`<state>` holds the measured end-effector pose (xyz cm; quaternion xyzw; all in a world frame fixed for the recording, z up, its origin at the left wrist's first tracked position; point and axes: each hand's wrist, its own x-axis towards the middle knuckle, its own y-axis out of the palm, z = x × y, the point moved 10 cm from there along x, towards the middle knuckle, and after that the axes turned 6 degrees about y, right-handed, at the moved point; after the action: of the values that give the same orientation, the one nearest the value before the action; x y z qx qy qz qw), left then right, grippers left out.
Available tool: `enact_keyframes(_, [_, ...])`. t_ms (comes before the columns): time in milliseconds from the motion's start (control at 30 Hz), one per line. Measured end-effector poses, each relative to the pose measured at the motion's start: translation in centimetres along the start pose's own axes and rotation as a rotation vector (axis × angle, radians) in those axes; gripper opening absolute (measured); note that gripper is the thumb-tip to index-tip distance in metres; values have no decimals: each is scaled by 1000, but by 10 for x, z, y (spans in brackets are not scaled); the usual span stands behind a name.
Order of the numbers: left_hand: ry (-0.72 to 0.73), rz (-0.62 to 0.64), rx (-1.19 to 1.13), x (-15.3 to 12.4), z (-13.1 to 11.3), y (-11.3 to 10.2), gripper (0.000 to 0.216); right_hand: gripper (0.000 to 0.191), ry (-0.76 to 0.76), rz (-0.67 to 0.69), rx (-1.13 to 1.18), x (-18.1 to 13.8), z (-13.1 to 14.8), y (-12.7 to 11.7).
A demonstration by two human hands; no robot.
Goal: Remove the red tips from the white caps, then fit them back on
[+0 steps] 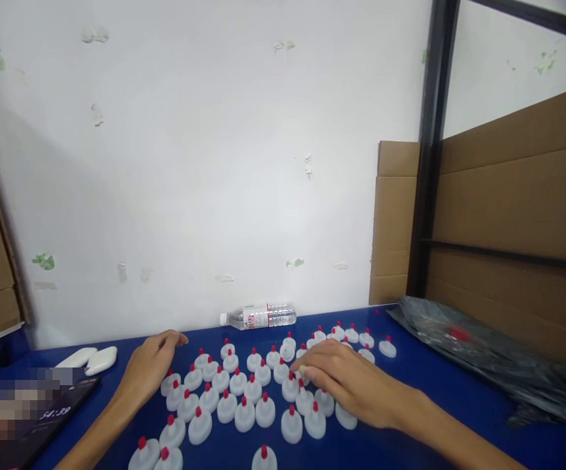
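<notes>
Several white bottle caps with red tips [237, 398] stand upright in rows on the blue table [410, 418]. My left hand [149, 367] rests at the left edge of the group, fingers curled loosely, nothing visible in it. Over the right part of the group lies my right hand [348, 384], fingers bent and pinched at a cap [291, 386] under its fingertips. More caps [351, 335] stand behind that hand.
A clear plastic water bottle [259, 316] lies on its side by the white wall. A black plastic bag [488, 356] is spread at the right, in front of cardboard sheets [512, 202]. Two white oblong objects [89, 358] and a dark phone [55, 418] lie at the left.
</notes>
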<state>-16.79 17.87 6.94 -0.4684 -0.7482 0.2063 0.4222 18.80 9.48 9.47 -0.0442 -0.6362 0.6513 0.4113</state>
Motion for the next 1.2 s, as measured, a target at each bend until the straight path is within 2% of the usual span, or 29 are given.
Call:
enact_keyframes(133, [-55,66,-93,0,14,20,43,32,96,19,13,1,-20,5])
enact_keyframes(333, [-112,124,-161,2,27,33,44,36,29,72,9,2,-25,20])
enact_keyframes(433, [-121,136,-160,3,32,36,44,41,-2,95,12,3,-24,21])
enact_keyframes(567, [-107,136,-160,4,34,36,43,28,34,100,-2,2,-27,21])
enact_keyframes(833, [-68,143,-140,5,35,37,38,16,131,104,-41,0,-39,26])
enact_keyframes(1000, [-80,155,-103,6,34,39,39,15,185,94,-40,1,-43,24])
enact_keyframes(1200, [-81,182,-88,3,28,40,41,20,183,112,-14,1,-41,24])
